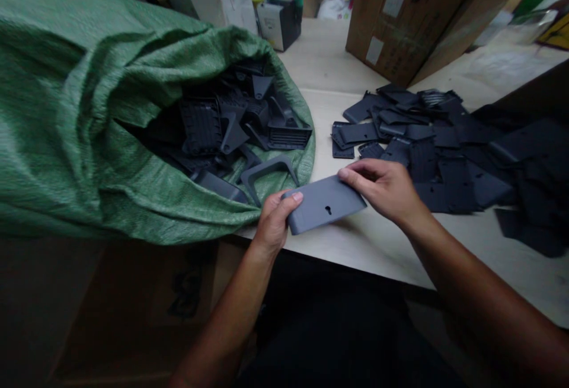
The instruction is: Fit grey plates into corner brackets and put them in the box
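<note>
A flat dark grey plastic plate (317,204) with a keyhole-shaped slot is held up over the table's front edge. My left hand (274,219) grips its left end, thumb on top. At the far right corner, my right hand (382,186) pinches it between thumb and fingers. Just beyond my left hand, a bent grey plastic bracket (269,166) lies at the mouth of a green woven sack (146,74). Inside the sack are many dark plastic parts (202,124). To the right of my right hand spreads a heap of similar dark plates (422,133).
A cardboard box (413,15) stands on the pale table (324,74) at the back. A small grey-and-white box (278,23) sits behind the sack. Below the table's edge, at lower left, is another cardboard box (128,311). Clear plastic wrap (502,71) lies at the right.
</note>
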The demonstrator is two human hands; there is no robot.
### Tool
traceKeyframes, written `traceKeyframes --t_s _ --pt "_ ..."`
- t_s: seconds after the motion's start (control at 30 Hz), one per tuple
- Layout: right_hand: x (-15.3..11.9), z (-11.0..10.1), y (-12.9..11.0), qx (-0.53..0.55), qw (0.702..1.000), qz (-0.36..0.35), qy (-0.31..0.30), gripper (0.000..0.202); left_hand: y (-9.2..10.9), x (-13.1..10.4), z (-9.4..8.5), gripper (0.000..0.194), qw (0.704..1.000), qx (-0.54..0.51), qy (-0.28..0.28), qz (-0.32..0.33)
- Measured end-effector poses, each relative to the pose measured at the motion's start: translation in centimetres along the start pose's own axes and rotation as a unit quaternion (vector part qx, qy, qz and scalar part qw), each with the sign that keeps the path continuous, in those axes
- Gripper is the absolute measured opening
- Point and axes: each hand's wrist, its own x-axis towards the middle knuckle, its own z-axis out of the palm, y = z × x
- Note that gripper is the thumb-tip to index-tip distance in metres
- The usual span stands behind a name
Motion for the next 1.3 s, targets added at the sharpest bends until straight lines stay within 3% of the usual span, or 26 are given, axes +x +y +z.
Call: traceKeyframes --t_s 0.07,0.13,0.27,0.33,0.4,0.5,0.6,0.7,0.77,0.83,0.93,1.0,1.07,1.2,1.3 --pt "-0.3 -0.4 0.1 0.017 0.997 0.016 0.077 0.044 0.1 0.5 -0.2 0.039 0.995 -0.016 0.071 0.069" --pt "-1.0 -0.1 0.1 0.108 0.989 0.088 0.057 0.049 0.0 0.7 -0.3 0.037 0.987 -0.009 0.107 0.117" --pt "-2.7 2.5 -0.1 0.316 0.912 0.233 -0.115 0.055 -0.6 0.1 0.1 0.036 0.988 0.072 0.061 0.125" --pt "-3.2 4.0 -0.3 0.394 0.875 0.254 -0.120 0.050 -1.0 -0.3 0.3 0.038 0.987 0.108 0.028 0.113" --pt "-3.6 4.8 -0.5 0.430 0.864 0.243 -0.098 0.045 -1.1 -0.6 0.4 0.040 0.989 0.095 0.018 0.108" --pt "-4.2 4.6 -0.9 0.383 0.898 0.174 -0.131 0.039 -0.5 -0.7 0.4 0.045 0.997 -0.006 0.015 0.075" --pt "-4.7 3.5 -1.4 0.231 0.942 0.075 -0.233 0.029 0.5 -0.4 0.8 0.051 0.996 -0.085 -0.008 -0.008" --pt "-5.0 2.8 -1.6 0.081 0.951 0.005 -0.299 0.023 1.1 0.0 1.6 0.050 0.982 -0.117 -0.076 -0.124" --pt "-5.2 3.0 -1.4 0.084 0.953 -0.002 -0.292 0.026 1.1 0.1 2.5 0.042 0.969 -0.144 -0.099 -0.175" --pt "-5.5 3.5 -1.3 0.141 0.955 0.011 -0.261 0.032 0.8 -0.1 3.4 0.031 0.973 -0.161 -0.075 -0.151" --pt "-6.2 4.5 -1.1 0.220 0.956 0.025 -0.191 0.036 0.2 -0.9 4.7 0.019 0.991 -0.132 0.001 -0.030" --pt "-6.6 5.1 -1.1 0.249 0.957 0.028 -0.147 0.034 -0.1 -1.3 5.2 0.015 0.993 -0.108 0.034 0.016" --pt "-6.8 5.5 -1.1 0.265 0.955 0.027 -0.131 0.031 -0.2 -1.6 5.3 0.014 0.994 -0.105 0.039 0.017" --pt "-6.7 5.4 -0.9 0.268 0.949 0.055 -0.159 0.033 -0.1 -1.4 4.9 0.015 0.992 -0.121 0.037 -0.005" --pt "-7.0 5.5 -0.7 0.239 0.958 0.053 -0.146 0.034 -0.1 -1.3 4.8 0.017 0.991 -0.133 0.030 -0.017"
